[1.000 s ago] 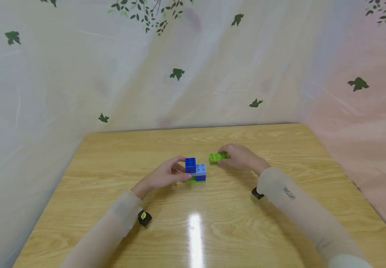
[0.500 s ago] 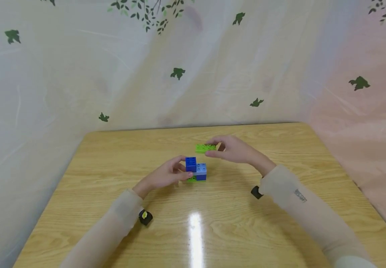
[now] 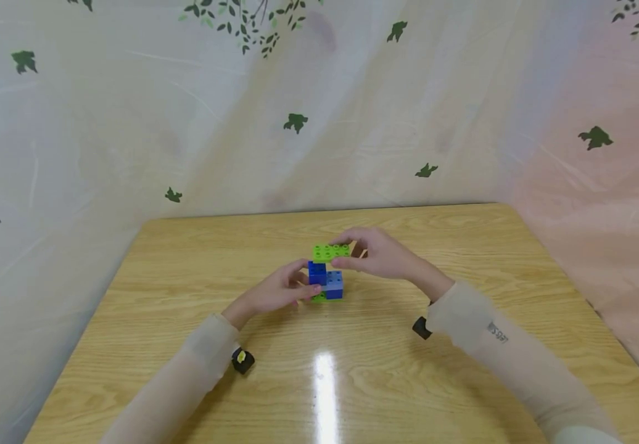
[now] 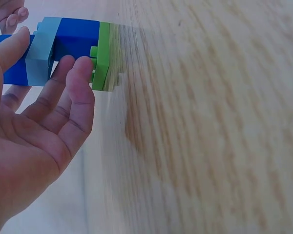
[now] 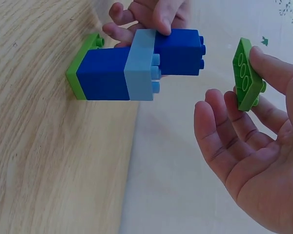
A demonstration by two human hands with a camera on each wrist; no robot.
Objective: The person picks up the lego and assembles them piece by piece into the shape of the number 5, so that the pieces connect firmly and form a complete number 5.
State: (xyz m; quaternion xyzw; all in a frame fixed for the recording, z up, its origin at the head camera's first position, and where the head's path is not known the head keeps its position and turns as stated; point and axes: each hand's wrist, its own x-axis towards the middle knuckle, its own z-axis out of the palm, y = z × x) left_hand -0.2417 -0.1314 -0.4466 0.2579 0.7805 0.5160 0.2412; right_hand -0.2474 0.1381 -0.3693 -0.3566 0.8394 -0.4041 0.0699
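Observation:
A stack of toy building bricks stands on the wooden table. In the right wrist view it has a thin green brick [image 5: 75, 80] at the bottom, then a dark blue brick [image 5: 105, 74], a light blue brick [image 5: 138, 73] and another dark blue brick [image 5: 178, 52] on top, offset to one side. My left hand [image 3: 275, 290] grips the stack's upper part from the left, its thumb on the upper dark blue brick. With thumb and fingers my right hand [image 3: 380, 254] pinches a flat green brick [image 3: 325, 252], studs upward, just above the stack and apart from it.
The wooden table [image 3: 375, 382] reaches back to a pale curtain [image 3: 353, 123] with printed leaves. Black wrist devices, such as the one [image 3: 243, 360] below my left cuff, hang close to the tabletop. A bright reflection lies on the table's front middle.
My right hand has lifted the flat green brick off the table and carried it leftward, over the stack. The left hand has stayed on the stack.

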